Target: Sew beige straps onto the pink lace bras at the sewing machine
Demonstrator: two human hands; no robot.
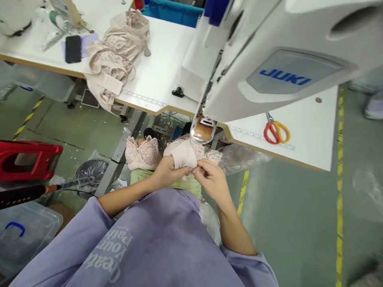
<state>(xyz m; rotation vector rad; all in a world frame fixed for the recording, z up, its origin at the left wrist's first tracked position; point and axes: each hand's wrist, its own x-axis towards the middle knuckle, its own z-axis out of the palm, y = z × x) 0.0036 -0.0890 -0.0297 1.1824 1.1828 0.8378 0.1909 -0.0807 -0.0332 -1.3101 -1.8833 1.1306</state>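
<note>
A pale pink lace bra (185, 153) lies in my lap, just below the sewing machine's needle end (203, 129). My left hand (167, 171) grips its smooth pink cup from the left, fingers curled into the fabric. My right hand (211, 179) pinches the same cup's lower edge from the right, fingertips meeting those of the left. A second lace cup (142, 153) of the garment hangs out to the left, past my left wrist.
A white JUKI sewing machine (269, 59) fills the upper right on a white table (311, 139). Red and yellow scissors (277, 131) lie on it. A heap of pink bras (118, 56) and a black phone (73, 48) sit upper left. A red bin (26, 159) and clear box (20, 235) stand left.
</note>
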